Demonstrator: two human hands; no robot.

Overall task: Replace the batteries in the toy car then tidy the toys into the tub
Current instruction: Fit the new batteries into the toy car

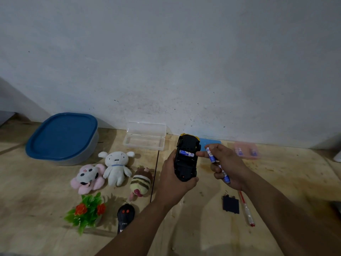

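Observation:
My left hand (170, 179) grips the toy car (186, 164) upside down, black underside up, its battery bay uncovered. One blue-and-white battery (186, 153) lies in the bay. My right hand (227, 164) holds two more batteries (211, 154), with its forefinger touching the end of the one in the car. The black battery cover (230, 204) lies on the wooden floor near a red-handled screwdriver (246, 209). The tub (62, 138), grey with a blue lid on, stands at the far left by the wall.
Left of the car lie a white plush (116, 166), a pink plush (88, 177), a striped plush (140, 181), a plastic plant (85, 211) and a black remote (125, 217). An open clear case (144, 136) and a pink box (248, 151) sit by the wall.

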